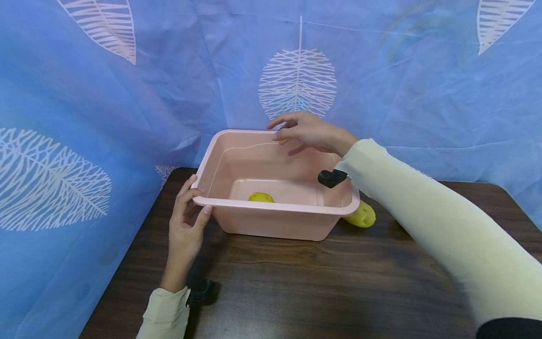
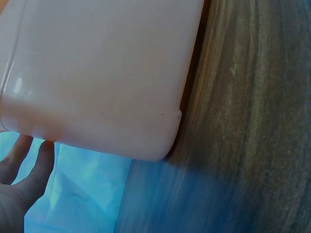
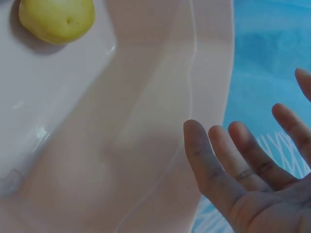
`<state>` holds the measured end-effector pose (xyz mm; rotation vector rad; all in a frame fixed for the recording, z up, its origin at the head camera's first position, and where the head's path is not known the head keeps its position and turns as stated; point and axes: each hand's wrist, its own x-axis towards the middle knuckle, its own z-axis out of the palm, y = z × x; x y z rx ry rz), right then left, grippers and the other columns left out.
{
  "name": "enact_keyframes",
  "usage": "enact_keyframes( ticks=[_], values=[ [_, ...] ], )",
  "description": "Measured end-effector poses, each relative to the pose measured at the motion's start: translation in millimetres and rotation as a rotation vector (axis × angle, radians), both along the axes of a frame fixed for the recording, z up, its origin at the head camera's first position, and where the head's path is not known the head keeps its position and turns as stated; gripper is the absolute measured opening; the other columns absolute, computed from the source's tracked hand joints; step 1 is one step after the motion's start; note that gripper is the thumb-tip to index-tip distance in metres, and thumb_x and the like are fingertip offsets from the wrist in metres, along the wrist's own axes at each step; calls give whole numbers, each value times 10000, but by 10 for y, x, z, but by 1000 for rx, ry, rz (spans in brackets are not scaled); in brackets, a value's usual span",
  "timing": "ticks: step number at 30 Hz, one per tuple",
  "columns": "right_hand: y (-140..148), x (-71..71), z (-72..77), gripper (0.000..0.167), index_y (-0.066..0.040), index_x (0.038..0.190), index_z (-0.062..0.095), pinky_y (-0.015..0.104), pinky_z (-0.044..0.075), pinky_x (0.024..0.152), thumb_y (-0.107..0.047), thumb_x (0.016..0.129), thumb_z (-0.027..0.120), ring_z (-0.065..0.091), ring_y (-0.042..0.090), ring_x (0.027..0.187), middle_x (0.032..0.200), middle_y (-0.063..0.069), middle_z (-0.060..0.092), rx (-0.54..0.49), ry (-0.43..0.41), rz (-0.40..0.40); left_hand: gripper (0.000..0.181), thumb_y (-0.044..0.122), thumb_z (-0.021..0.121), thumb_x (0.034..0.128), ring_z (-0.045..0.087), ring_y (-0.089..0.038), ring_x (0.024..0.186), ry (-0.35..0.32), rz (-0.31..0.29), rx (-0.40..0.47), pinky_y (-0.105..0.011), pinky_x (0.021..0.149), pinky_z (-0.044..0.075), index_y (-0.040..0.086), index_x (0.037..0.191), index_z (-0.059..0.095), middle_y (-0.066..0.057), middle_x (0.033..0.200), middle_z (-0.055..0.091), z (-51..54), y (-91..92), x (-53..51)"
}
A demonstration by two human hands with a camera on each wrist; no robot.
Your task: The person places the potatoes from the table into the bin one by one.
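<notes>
The left hand [image 1: 184, 230] gripped the tub [image 1: 275, 222] at eight o'clock, potato [image 1: 261, 197] inside; the right hand [image 1: 311, 132] hung spread at one. Only the head view showed a second potato [image 1: 362, 216], at four, on the table [image 1: 305, 282] before blue cloth [image 1: 381, 103].

Plain pale pink all over the rectangular plastic basin [image 1: 271, 223]. Yellow on the inner potato [image 1: 261, 197], likewise on the outer potato [image 1: 363, 216]. Dark brown with streaky wood grain across the tabletop [image 1: 322, 282]. Blue over the backdrop cloth [image 1: 402, 103], printed with white skeleton leaves [image 1: 298, 84]. Plain cream on the right sleeve [image 1: 423, 207] and left sleeve [image 1: 165, 310].
</notes>
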<state>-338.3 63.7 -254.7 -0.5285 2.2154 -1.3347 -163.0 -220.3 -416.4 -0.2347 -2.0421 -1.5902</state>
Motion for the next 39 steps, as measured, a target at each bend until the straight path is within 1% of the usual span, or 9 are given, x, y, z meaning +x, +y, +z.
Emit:
enact_keyframes(
  ticks=[3, 9, 16, 20, 23, 29, 35, 37, 39],
  values=[
    [81, -7, 20, 494, -133, 1517, 522, 534, 535, 1055, -203, 1042, 639, 545, 342, 1389, 1489, 146, 550, 6, 13, -11, 396, -34, 662, 984, 382, -234, 1525, 21, -2, 0, -252, 1112, 394, -6, 1366, 559, 8, 1684, 374, -10, 3, -7],
    [221, 2, 14, 498, -122, 1528, 504, 551, 511, 1083, -188, 1048, 619, 532, 351, 1390, 1521, 169, 519, 13, 12, -15, 399, -26, 671, 982, 388, -213, 1520, 12, 1, 8, -240, 1116, 395, 6, 1365, 562, 10, 1683, 377, -13, 0, -7],
    [364, 82, 39, 506, -120, 1531, 498, 554, 512, 1080, -189, 1047, 627, 531, 374, 1391, 1558, 153, 501, 11, 15, -20, 402, -27, 671, 982, 406, -230, 1511, 2, 10, 3, -236, 1108, 411, 15, 1368, 568, -11, 1687, 374, -8, -8, 3],
    [447, 130, 40, 516, -108, 1531, 497, 567, 507, 1081, -180, 1040, 638, 529, 384, 1400, 1579, 151, 490, -5, 29, -17, 410, -15, 677, 982, 398, -214, 1518, -20, 20, 0, -478, 1181, 402, 27, 1373, 563, 62, 1682, 374, -4, -10, 4],
    [522, 164, 43, 527, -103, 1531, 495, 562, 516, 1069, -175, 1031, 648, 525, 387, 1411, 1589, 143, 482, -19, 40, -22, 414, -11, 681, 981, 391, -210, 1522, -30, 27, -9, -637, 1164, 368, 31, 1374, 561, 113, 1672, 376, -1, -3, 0],
    [653, 268, 62, 534, -88, 1532, 490, 533, 537, 1048, -162, 1028, 654, 520, 394, 1417, 1595, 138, 472, -35, 48, -26, 408, -17, 678, 980, 400, -217, 1514, -23, 23, -18, -491, 1159, 405, 22, 1368, 558, 65, 1680, 378, -7, -8, -1],
    [780, 394, 67, 532, -81, 1532, 490, 541, 542, 1037, -171, 1034, 654, 535, 404, 1392, 1551, 180, 493, -33, 65, -33, 407, -13, 677, 982, 406, -221, 1510, -23, 13, -11, -323, 1133, 418, 23, 1369, 556, 32, 1687, 372, -9, -12, -3],
    [824, 424, 65, 522, -79, 1530, 491, 540, 545, 1034, -171, 1040, 645, 534, 405, 1392, 1538, 192, 503, -42, 72, -40, 411, -10, 679, 981, 408, -226, 1509, -24, 15, -13, -311, 1130, 421, 24, 1371, 556, 41, 1686, 373, -7, -13, 0],
    [863, 454, 66, 512, -76, 1526, 495, 526, 548, 1035, -175, 1045, 639, 532, 405, 1391, 1528, 201, 513, -51, 77, -46, 415, -10, 681, 980, 411, -227, 1508, -26, 18, -16, -336, 1143, 426, 25, 1374, 555, 67, 1682, 375, -6, -16, 4]
  ],
)
